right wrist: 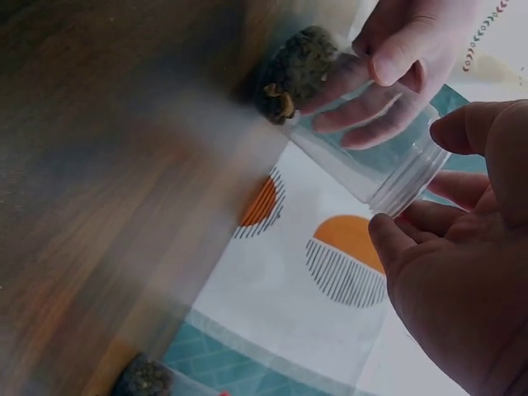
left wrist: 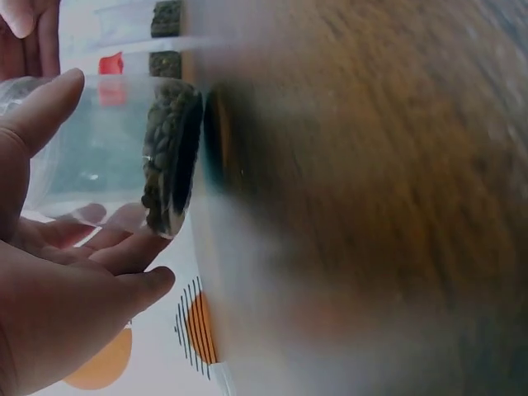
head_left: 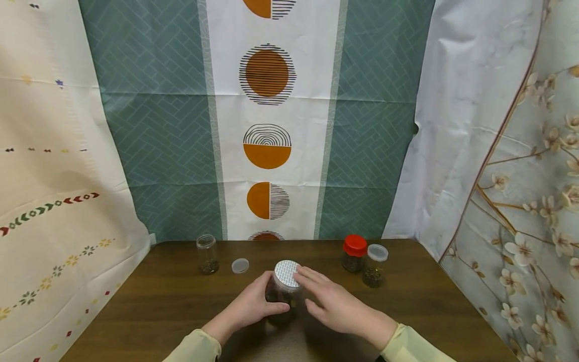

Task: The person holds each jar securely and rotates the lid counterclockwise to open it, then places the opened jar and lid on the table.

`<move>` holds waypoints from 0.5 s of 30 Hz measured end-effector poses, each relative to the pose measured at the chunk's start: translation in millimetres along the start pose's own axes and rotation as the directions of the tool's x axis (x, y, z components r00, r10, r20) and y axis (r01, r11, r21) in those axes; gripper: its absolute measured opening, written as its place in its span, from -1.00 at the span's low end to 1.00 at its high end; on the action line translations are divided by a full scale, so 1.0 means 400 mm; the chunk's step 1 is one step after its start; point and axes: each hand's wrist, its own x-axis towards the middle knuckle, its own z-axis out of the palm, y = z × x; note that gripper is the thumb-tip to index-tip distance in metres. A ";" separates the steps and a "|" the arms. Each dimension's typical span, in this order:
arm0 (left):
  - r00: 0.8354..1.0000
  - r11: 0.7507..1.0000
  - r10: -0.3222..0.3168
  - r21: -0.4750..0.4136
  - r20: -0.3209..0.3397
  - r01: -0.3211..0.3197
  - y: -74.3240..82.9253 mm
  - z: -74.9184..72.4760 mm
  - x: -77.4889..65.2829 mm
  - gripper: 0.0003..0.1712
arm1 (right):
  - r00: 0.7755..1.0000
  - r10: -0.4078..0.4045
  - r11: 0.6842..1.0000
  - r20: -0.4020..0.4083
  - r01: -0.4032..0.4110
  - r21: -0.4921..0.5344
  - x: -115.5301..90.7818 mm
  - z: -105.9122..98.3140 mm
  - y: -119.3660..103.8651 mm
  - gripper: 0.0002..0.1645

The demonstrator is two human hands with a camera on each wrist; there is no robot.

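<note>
My left hand (head_left: pixel 253 301) grips a clear jar (left wrist: pixel 107 148) around its side, thumb in front and fingers behind. Dark dried pieces (left wrist: pixel 169 140) fill the bottom of this jar, whose base is close over the tabletop. On its mouth lies a silver-white patterned lid (head_left: pixel 287 274). My right hand (head_left: pixel 334 304) is at the jar's top, its fairly straight fingers at the lid's edge. Seen from the right wrist, the thumb and fingertips (right wrist: pixel 388 235) are on either side of the threaded rim (right wrist: pixel 408 186).
A lidless clear jar (head_left: pixel 207 254) with dark contents stands back left, beside a loose translucent lid (head_left: pixel 240 265). At back right stand a red-lidded jar (head_left: pixel 354 253) and a jar with a pale translucent lid (head_left: pixel 374 266). Patterned cloth (head_left: pixel 380 125) hangs behind the wooden table (head_left: pixel 158 296).
</note>
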 end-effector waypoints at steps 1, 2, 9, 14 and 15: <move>1.000 1.000 -0.007 -0.030 0.004 0.007 0.003 -0.002 0.000 -0.03 | 1.000 0.002 1.000 -0.003 -0.002 0.009 -0.003 0.001 0.002 -0.24; 1.000 0.999 -0.005 -0.035 0.007 0.005 0.006 -0.003 0.000 -0.04 | 1.000 0.006 1.000 -0.005 -0.006 0.017 -0.005 0.001 0.004 -0.23; 1.000 0.999 0.003 0.035 -0.003 -0.003 0.015 -0.004 -0.002 0.00 | 0.997 0.074 0.994 0.026 -0.076 0.076 -0.017 0.000 0.009 -0.21; 1.000 0.996 -0.006 0.086 0.001 0.006 0.012 0.001 0.002 0.02 | 0.994 0.100 0.989 0.034 -0.103 0.102 -0.023 0.002 0.010 -0.22; 1.000 0.995 -0.009 0.095 0.002 0.008 0.013 0.001 0.002 0.02 | 0.994 0.102 0.989 0.034 -0.105 0.102 -0.024 0.003 0.011 -0.23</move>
